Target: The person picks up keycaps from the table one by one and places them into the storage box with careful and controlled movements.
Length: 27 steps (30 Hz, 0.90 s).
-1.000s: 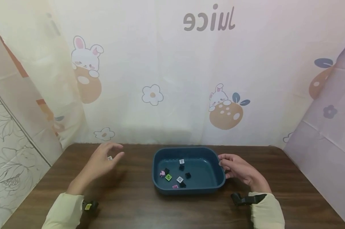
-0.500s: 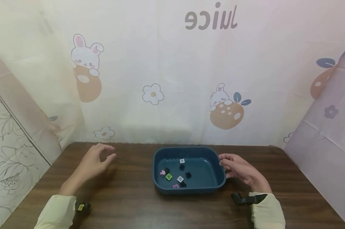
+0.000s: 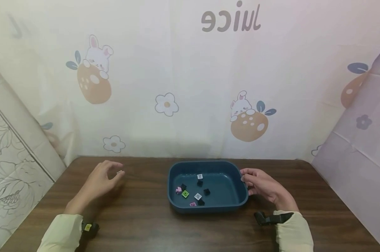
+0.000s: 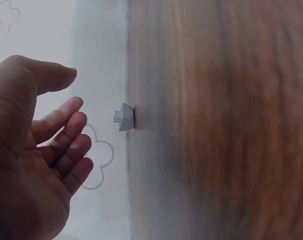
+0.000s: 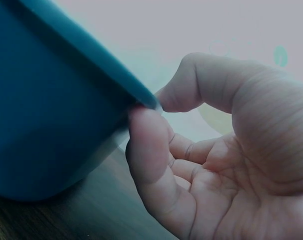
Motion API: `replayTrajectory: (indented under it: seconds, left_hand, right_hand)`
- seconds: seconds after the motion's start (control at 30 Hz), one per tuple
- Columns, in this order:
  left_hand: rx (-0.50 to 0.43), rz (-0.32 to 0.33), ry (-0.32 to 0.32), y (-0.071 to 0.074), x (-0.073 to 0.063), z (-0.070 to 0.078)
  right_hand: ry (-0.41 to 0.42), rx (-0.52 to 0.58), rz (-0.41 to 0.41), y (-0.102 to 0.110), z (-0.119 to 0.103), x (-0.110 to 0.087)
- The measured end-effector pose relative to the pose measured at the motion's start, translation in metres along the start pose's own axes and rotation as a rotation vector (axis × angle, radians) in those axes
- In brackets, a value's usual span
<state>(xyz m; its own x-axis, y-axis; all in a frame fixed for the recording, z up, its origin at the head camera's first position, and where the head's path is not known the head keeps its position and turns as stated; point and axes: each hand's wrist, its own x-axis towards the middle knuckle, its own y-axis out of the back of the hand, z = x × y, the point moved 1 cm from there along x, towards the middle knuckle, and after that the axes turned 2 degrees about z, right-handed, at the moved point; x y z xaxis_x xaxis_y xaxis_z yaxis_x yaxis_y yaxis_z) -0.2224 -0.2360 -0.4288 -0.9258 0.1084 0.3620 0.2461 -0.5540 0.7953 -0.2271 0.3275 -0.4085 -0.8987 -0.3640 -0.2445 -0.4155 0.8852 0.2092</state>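
Note:
My left hand [image 3: 97,182] hovers at the far left of the table, thumb and fingers apart with nothing held. Just past its fingertips a small white keycap [image 4: 125,117] stands on the wood with its stem showing; in the head view the hand partly hides this keycap [image 3: 119,172]. A dark blue rectangular tray [image 3: 209,210] sits right of the middle. My right hand [image 3: 265,187] pinches the tray's right rim between thumb and index finger, as the right wrist view also shows. Several keycaps, white, black, pink and a green one [image 3: 185,194], lie loose inside the tray.
The brown wooden table [image 3: 139,217] ends at a patterned curtain [image 3: 183,70] along the back. Curtain panels also hang at both sides. Black wrist mounts sit at both cuffs.
My left hand has moved left and slightly back toward me, away from the tray. My right hand and the tray stay put. The curtain's left part has shifted.

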Motion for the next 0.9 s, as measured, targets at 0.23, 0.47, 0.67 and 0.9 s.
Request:
replayTrajectory:
  seconds: [0.23, 0.47, 0.67, 0.9]
  left_hand:
    - [0.0, -0.014, 0.029, -0.001, -0.002, -0.008]
    - [0.009, -0.047, 0.074, -0.005, -0.003, -0.019]
    - [0.005, -0.057, 0.055, -0.01, -0.002, -0.024]
    - [0.008, -0.059, 0.06, -0.015, -0.003, -0.024]
  right_hand:
    - [-0.004, -0.002, 0.001, -0.001, 0.0, -0.001]
    - [-0.002, -0.007, 0.003, -0.001, 0.0, -0.001]
    - [0.008, 0.001, 0.001, -0.001, 0.0, -0.001]
    - [0.011, 0.004, 0.002, 0.0, 0.001, -0.001]
